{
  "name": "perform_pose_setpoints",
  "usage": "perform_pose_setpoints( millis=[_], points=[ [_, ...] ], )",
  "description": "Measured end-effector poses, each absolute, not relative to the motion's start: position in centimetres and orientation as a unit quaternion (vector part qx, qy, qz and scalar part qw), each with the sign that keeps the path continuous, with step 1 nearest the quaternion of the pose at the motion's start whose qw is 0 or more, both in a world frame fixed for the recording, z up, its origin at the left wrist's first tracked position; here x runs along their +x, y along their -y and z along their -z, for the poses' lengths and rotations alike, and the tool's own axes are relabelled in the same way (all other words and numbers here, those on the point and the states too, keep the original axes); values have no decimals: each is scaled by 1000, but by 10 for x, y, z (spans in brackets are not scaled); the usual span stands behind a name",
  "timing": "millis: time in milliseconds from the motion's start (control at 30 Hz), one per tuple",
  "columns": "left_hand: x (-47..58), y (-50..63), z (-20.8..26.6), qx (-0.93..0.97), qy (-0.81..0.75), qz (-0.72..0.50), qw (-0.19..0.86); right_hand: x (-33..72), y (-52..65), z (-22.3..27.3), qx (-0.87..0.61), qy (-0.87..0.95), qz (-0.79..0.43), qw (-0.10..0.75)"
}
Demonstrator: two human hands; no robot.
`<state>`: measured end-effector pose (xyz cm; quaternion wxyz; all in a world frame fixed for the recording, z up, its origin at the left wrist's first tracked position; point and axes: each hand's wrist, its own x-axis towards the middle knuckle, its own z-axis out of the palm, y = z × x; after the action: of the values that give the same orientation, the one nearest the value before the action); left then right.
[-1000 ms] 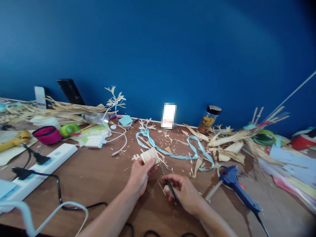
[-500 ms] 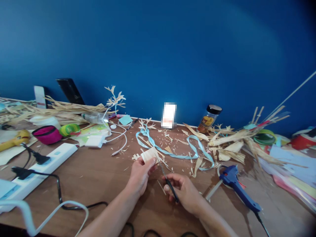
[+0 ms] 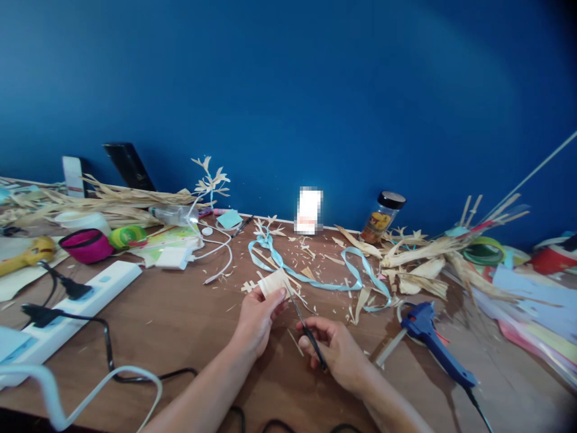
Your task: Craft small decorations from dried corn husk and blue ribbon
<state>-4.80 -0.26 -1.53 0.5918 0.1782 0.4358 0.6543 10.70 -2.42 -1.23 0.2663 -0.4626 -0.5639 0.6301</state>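
Observation:
Between thumb and fingers, my left hand (image 3: 258, 319) pinches a pale piece of dried husk (image 3: 273, 283) with a fringed left edge. Black-handled scissors (image 3: 314, 343) are in my right hand (image 3: 336, 349), its fingers closed round the handles. Their blades point up and away, lying against the husk's right edge beside my left thumb. Behind the hands a light-blue ribbon (image 3: 324, 285) winds across the brown table (image 3: 189, 325), among scattered husk clippings. A small husk flower (image 3: 267, 227) with blue ribbon at its stem lies beyond the left hand.
On the right lie a blue glue gun (image 3: 435, 343) and a pile of dried husks (image 3: 419, 264). A jar with a black lid (image 3: 382, 216) leans near the blue wall. A white power strip (image 3: 85, 313) with plugs and cables occupies the left, near a pink pouch (image 3: 86, 246).
Almost nothing differs. The scissors have shifted very slightly at the husk's edge, while both hands keep their places and holds.

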Motion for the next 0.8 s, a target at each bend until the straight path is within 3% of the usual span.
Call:
perform_pose_setpoints(
  millis=[800],
  points=[
    [-51, 1, 16, 170, -429, -666, 587, 109, 26, 7, -471, 578, -614, 259]
  ],
)
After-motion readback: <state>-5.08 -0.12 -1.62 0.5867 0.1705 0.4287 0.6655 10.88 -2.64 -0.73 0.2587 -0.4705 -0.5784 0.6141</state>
